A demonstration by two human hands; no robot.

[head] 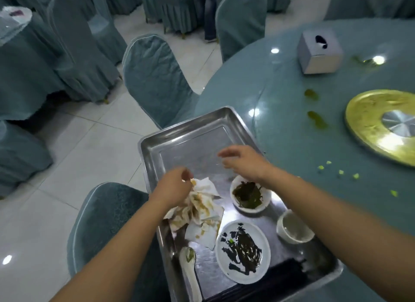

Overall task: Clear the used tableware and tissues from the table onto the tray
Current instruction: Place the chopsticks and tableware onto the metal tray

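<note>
1. Judging by the hands, the step in hand is settling the used tissues on the tray. The left hand sits at the far edge of the crumpled, stained tissues, fingers curled toward the thumb. Whether they pinch the paper or only brush it I cannot tell.
2. The right hand hangs over the bare far half of the tray, fingers loose, holding nothing. The two hands are apart.
3. Most of the task's things seem to lie on the tray already.
   - The tissues are at its left.
   - A bowl of dark greens is just right of them.
   - A cup stands by the right rim.
   - A plate smeared with dark sauce is nearer.
   - A spoon lies at the near left.
   - Dark chopsticks lie along the near edge.
4. The next move probably calls for freeing the left hand from the paper. Either hand can then reach right across the surface for anything left. Only green scraps and smears show there, with no further tableware in view.
5. Farther out stand a tissue box at the far side and a gold ring at the right; neither blocks a reach.
6. The tray's left side juts past the edge of the surface, over two covered chairs. I cannot tell what carries it there, so pressing down on that side could tip it.
</note>
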